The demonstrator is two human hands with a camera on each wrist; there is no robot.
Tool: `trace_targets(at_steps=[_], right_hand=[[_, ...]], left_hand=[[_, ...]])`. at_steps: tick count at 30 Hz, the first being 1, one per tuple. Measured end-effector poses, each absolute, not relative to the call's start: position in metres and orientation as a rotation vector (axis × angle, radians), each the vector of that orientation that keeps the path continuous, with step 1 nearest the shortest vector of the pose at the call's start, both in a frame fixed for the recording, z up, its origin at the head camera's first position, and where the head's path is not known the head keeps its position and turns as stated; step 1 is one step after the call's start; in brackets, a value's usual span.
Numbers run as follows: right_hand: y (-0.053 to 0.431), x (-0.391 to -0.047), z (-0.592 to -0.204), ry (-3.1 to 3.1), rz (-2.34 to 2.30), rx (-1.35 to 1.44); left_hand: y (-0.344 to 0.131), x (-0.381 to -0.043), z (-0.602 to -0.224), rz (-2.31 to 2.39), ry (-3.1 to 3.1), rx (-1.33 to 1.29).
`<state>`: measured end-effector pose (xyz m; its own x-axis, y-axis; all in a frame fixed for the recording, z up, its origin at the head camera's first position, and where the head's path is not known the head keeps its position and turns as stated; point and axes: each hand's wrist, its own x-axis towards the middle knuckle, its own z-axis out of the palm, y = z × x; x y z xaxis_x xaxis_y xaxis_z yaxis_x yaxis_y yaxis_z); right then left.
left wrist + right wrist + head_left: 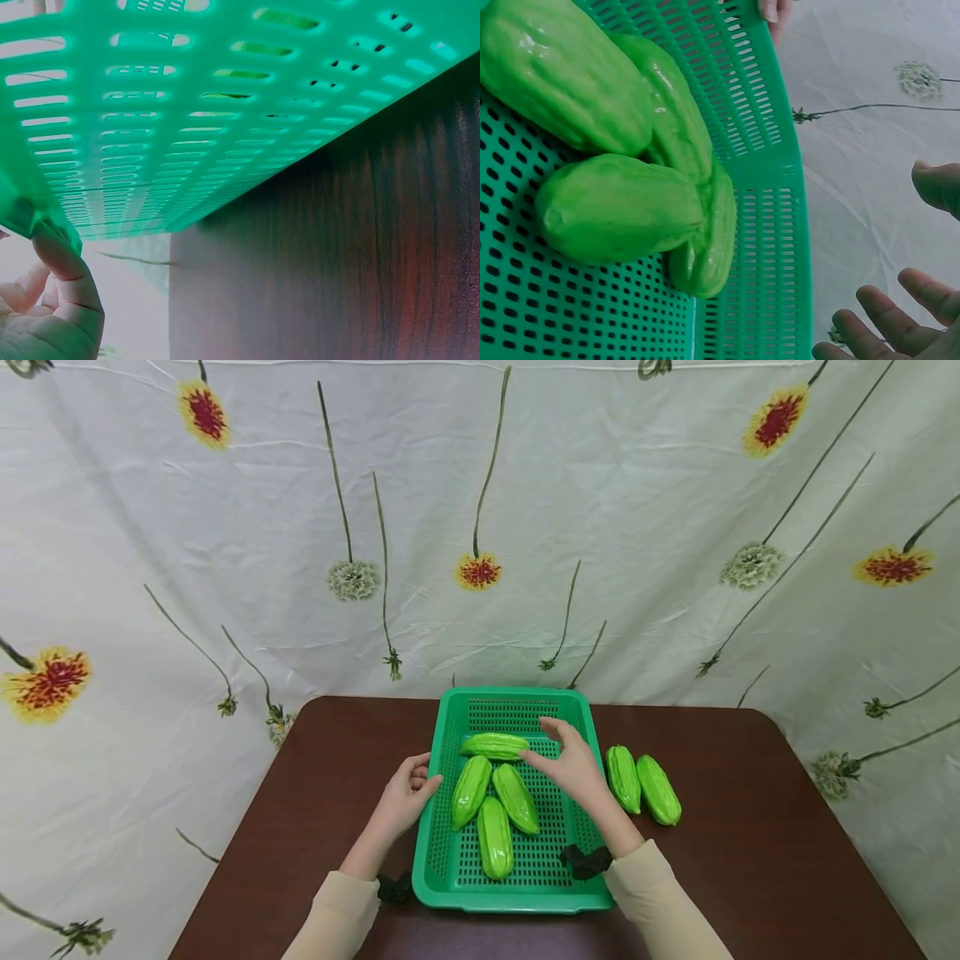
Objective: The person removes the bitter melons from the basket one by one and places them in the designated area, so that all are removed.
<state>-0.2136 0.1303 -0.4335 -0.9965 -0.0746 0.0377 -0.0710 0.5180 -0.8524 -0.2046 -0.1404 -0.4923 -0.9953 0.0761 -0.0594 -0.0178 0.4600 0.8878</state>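
A green plastic basket (pixel 551 893) with slotted walls stands on the table. Inside it lie several glossy, ridged bitter melons: one crosswise at the back (pixel 495 746), two slanting in the middle (pixel 471 793) (pixel 516 799), and one nearest the front (pixel 495 839). My left hand (pixel 407 793) grips the basket's left rim, its thumb (pixel 64 262) against the edge in the left wrist view. Over the basket's right half hovers my right hand (pixel 573 766), fingers spread and holding nothing. Its parted fingers (pixel 885 319) show beyond the rim in the right wrist view.
Two more bitter melons (pixel 624 779) (pixel 658 790) lie side by side on the dark brown table (pixel 750 860), right of the basket. A pale flower-printed cloth (pixel 420 635) hangs behind the table's back edge.
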Motion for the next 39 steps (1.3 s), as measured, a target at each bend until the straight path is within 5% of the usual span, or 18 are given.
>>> trace_targets(at_steps=[39], right_hand=[[0.102, -0.221, -0.484, 2.632, -1.017, 0.000]], left_hand=[[-0.139, -0.205, -0.493, 1.594, 2.592, 0.023]])
